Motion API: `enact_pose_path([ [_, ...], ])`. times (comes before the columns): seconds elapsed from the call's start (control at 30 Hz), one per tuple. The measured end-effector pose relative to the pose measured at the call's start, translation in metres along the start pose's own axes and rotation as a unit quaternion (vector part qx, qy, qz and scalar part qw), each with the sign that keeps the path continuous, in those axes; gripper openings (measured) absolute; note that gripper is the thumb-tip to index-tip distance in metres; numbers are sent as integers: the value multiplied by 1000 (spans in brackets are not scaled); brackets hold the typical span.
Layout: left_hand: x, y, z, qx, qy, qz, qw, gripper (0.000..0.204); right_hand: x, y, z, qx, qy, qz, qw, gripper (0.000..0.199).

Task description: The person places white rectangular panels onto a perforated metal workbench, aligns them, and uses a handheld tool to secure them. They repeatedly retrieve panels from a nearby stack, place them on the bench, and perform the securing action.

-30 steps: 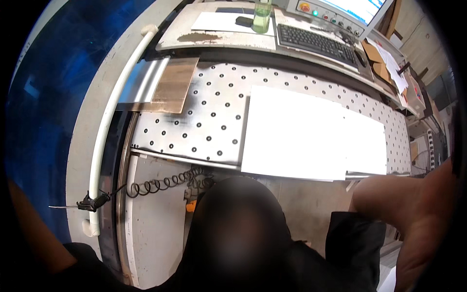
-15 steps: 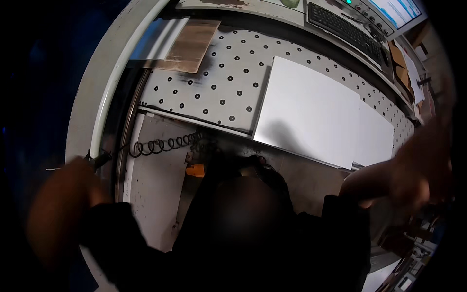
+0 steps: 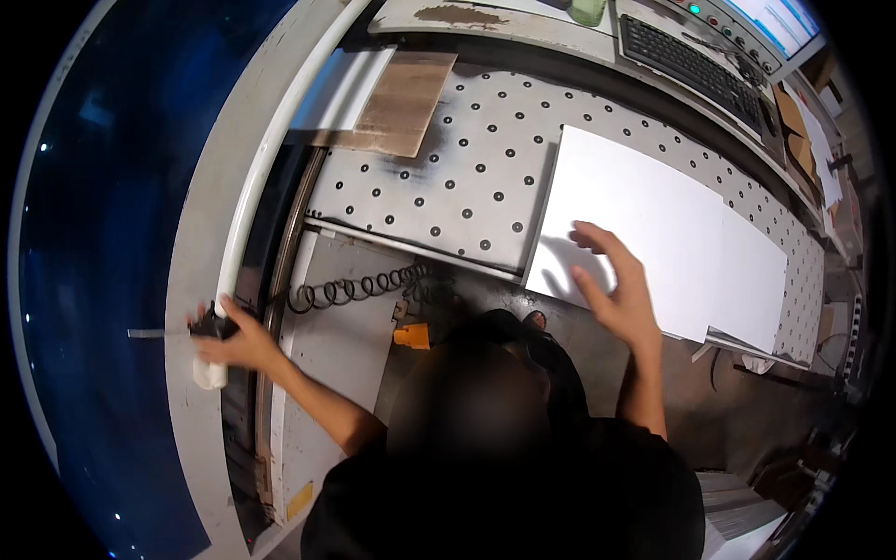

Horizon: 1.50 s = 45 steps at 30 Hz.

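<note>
My left hand (image 3: 238,343) is closed around a black air blow gun (image 3: 213,325) beside the white rail at the left. The gun's thin metal nozzle (image 3: 154,333) points left, and a black coiled hose (image 3: 355,287) runs off to its right. My right hand (image 3: 616,291) hovers over the near left part of a large white sheet (image 3: 644,215), fingers apart and holding nothing; its shadow falls on the sheet. A second white sheet (image 3: 754,271) lies against its right side. Both rest on a pale table (image 3: 457,191) dotted with black round spots.
A brown board (image 3: 406,107) with a white sheet lies at the table's far left. Behind stand a black keyboard (image 3: 691,75), a control panel with a screen (image 3: 770,21) and a green container (image 3: 588,11). The white rail (image 3: 271,149) borders the left. An orange piece (image 3: 412,336) sits below the hose.
My right hand has come from the far right to above the large white sheet, its fingers now spread. My left hand stays at the left with the air blow gun. The view has brightened and shifted.
</note>
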State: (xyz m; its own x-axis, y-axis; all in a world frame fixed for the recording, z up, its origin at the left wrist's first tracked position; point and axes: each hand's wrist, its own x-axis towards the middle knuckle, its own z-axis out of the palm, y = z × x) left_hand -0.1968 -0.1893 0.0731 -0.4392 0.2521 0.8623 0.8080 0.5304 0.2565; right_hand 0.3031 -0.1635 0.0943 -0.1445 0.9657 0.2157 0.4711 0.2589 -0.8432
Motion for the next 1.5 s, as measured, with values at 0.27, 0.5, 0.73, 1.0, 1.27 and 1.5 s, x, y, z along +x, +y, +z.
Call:
enact_pose_path([
  [0.27, -51, 143, -28, -532, -208, 74, 818, 43, 23, -43, 97, 20, -92, -169, 981, 76],
  [0.5, -87, 204, -64, -621, -511, 236, 546, 110, -12, 10, 128, 24, 2, -144, 989, 72],
  [0.73, -62, 197, -13, -705, -409, -126, 565, 39, -27, -22, 26, 161, -160, 153, 962, 24],
  [1.0, -106, 207, 8, -648, -545, -281, 451, 34, -52, -21, 38, 191, -163, 149, 956, 22],
  [1.27, -126, 225, 18, -621, -602, -343, 367, 32, -67, -20, 48, 107, -76, 179, 975, 22],
  [1.5, -132, 212, 16, -595, -638, -320, 368, 36, -48, -37, 23, 1, -14, 346, 938, 19],
])
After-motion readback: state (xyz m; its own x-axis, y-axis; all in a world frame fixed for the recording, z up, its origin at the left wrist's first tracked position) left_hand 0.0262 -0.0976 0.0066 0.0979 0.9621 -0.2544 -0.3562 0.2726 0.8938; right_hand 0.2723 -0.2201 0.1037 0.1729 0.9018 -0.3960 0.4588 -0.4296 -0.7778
